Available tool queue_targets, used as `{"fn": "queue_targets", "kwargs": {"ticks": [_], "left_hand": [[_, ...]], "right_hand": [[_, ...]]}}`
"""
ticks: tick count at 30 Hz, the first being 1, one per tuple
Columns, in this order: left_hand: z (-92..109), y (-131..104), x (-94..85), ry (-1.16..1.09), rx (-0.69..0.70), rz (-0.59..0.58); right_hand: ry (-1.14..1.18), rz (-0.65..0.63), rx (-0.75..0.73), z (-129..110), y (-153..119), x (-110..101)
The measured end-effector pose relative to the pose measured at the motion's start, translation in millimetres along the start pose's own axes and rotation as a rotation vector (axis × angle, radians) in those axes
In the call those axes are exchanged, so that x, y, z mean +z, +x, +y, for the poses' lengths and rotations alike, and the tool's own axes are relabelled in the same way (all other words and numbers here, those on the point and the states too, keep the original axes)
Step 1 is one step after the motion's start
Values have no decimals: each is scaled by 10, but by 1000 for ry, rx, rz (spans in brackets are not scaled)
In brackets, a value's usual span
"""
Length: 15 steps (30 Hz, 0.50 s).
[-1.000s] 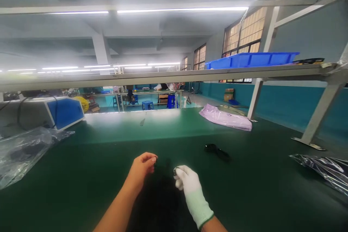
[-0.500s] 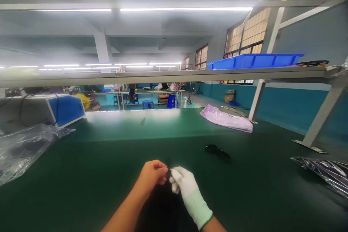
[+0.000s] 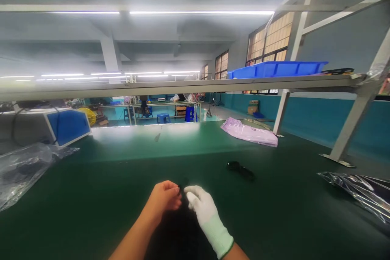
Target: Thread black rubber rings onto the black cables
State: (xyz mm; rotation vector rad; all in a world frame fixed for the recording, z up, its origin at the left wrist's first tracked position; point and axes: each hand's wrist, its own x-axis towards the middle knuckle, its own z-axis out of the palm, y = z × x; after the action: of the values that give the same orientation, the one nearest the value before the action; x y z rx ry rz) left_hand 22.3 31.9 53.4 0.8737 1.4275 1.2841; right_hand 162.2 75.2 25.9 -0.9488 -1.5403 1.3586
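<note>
My bare left hand [image 3: 166, 198] is curled, thumb and forefinger pinched together on a small dark piece [image 3: 179, 187] that barely shows at the fingertips, so I cannot tell its shape. Right beside it is my right hand [image 3: 201, 207] in a white glove [image 3: 217, 233] with a pale green cuff; its thumb and forefinger point at the piece, a little apart at the tips, the other fingers folded under, and I cannot tell whether they grip anything. The piece sits between my two hands, over the green table [image 3: 106, 195]. Beyond my right hand, off to the right, a black bundle [image 3: 240, 170] lies on the tabletop. Farther back is a pink bag [image 3: 250, 132], near a leg of the shelf [image 3: 183, 88], which carries a blue tray [image 3: 277, 70]. A clear bag [image 3: 33, 170] lies at the left, in front of a blue-sided box [image 3: 69, 125], and a shiny dark bag [image 3: 359, 191] at the far right.
</note>
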Motion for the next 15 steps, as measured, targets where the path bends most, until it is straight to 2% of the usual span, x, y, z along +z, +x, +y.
{"fn": "queue_targets", "kwargs": {"ticks": [7,15], "left_hand": [[-72,61,179,164,40,41],[177,136,48,434,152,88]], "right_hand": [[-176,38,-78,-59,-20,-42],[-409,121,-168,-169,23,-119]]}}
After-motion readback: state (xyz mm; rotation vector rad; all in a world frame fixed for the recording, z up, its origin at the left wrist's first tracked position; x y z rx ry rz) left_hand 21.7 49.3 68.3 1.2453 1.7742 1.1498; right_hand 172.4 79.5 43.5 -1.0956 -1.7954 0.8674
